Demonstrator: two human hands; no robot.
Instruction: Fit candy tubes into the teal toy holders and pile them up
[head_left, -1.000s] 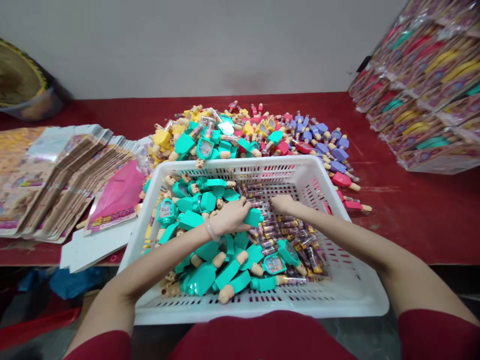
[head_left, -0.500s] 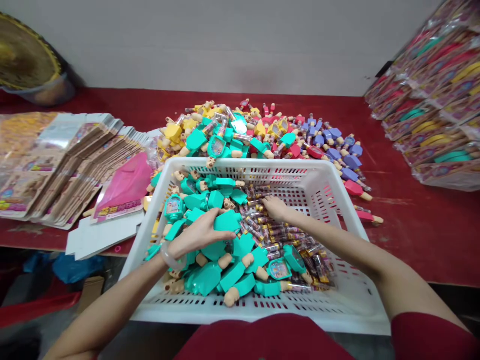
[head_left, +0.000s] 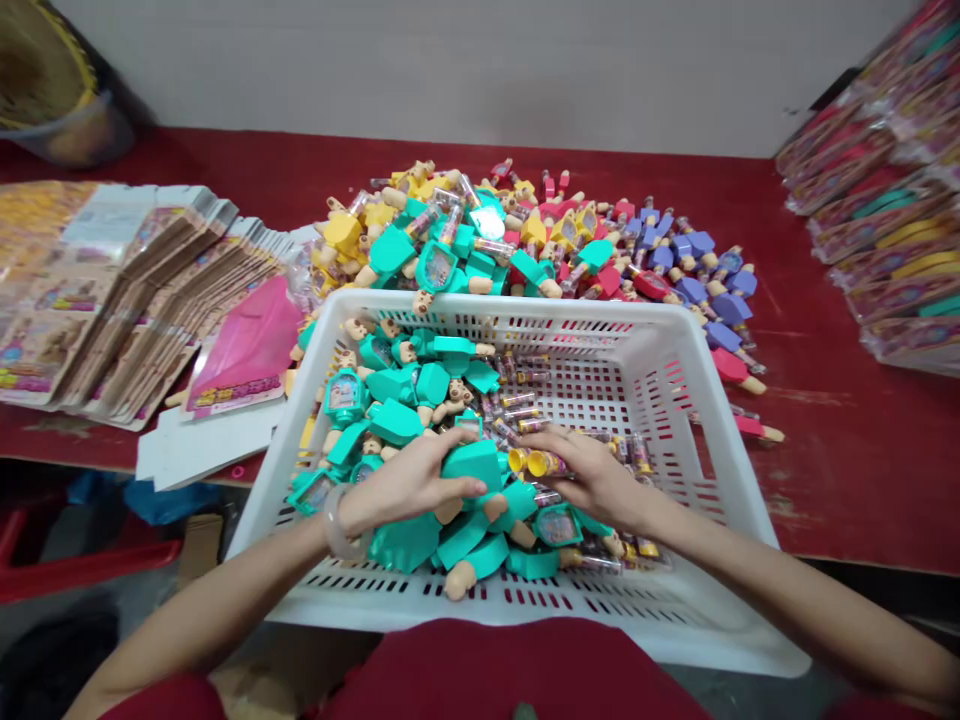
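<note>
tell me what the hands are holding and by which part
Left hand: a teal plastic toy, thumb and fingers on opposite edges. Right hand: yellow-ended tubes, by their bodies, yellow ends sticking out.

The person's left forearm (head_left: 225, 608) slants up from the lower left of the frame; the left hand (head_left: 420, 478), near the centre, grips between thumb and fingers; the right forearm (head_left: 787, 592) reaches in from the lower right; the right hand (head_left: 600, 478), right of centre, curls in a grip; the hands are apart, fingertips inward.
</note>
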